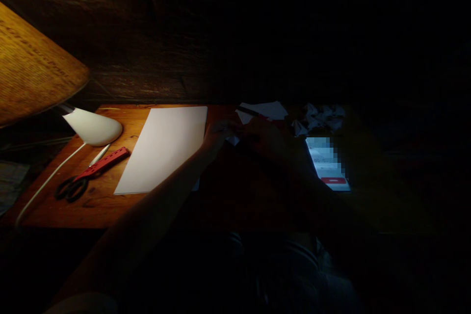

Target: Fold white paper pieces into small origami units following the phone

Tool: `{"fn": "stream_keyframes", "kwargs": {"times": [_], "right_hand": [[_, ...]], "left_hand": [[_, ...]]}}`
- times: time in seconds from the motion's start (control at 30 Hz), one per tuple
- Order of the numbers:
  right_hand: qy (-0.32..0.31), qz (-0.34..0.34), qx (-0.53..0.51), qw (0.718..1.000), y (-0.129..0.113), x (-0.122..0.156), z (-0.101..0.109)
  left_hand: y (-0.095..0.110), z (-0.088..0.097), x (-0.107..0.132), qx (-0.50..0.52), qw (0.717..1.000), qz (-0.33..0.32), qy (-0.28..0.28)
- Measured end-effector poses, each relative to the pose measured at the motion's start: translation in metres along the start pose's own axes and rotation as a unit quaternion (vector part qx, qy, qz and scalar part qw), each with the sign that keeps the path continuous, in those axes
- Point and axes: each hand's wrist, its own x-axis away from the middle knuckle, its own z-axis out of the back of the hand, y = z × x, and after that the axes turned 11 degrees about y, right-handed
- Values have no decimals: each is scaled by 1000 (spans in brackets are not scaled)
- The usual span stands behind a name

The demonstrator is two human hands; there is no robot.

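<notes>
My left hand (218,133) reaches in over the right edge of a stack of white paper (165,147). Its fingers are closed on a small folded piece of white paper (232,141) above the middle of the table. My right hand (265,136) comes in from the other side, fingers curled in toward the same piece; deep shadow hides most of them. Just behind the hands lies a white paper scrap (274,109) with a dark, slim tool (250,111) across it. Several folded or crumpled white paper pieces (324,117) sit to the right.
A lamp with a woven shade (37,64) and white base (95,127) stands at the left, its cord (47,181) trailing off the wooden table (91,213). Near it lie scissors (99,167) in a red sheath and a white stick (99,155). A lit phone (324,162) lies at right.
</notes>
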Motion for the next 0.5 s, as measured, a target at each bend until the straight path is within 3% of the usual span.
{"fn": "stream_keyframes", "kwargs": {"times": [0.17,0.5], "right_hand": [[-18,-5,28,999,-1,0,1],[-2,-3,43,999,-2,0,-1]], "left_hand": [[0,0,-1,-35,999,-28,-8],[-3,1,-2,-27,999,-25,0]]}}
